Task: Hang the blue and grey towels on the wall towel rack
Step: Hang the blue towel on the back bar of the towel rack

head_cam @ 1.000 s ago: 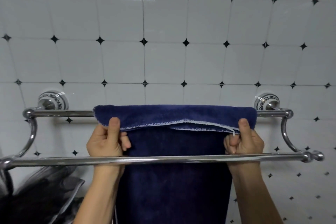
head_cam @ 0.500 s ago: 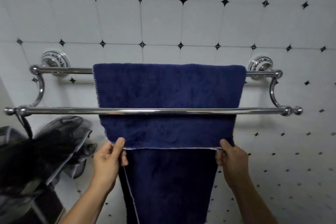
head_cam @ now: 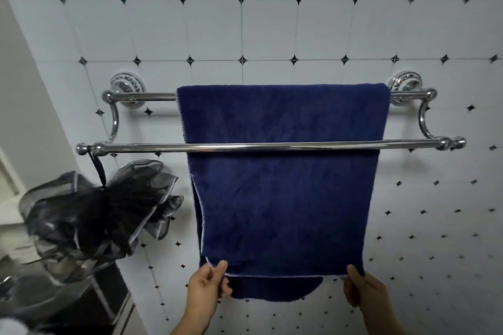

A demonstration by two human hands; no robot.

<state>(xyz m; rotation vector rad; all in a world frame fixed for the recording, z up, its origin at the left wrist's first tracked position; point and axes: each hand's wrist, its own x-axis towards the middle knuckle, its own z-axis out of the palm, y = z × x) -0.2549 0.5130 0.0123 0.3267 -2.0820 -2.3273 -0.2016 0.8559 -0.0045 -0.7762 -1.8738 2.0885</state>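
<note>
So, dark blue terry towel [head_cam: 283,171] is draped over the rear bar of the chrome double-bar wall rack [head_cam: 272,147], hanging behind its front bar; left hand [head_cam: 206,287] pinches the front layer's bottom-left corner, right hand [head_cam: 363,289] pinches the bottom-right; dark grey sheer mesh bundle [head_cam: 89,217] hangs above-left of the left fingers.
</note>
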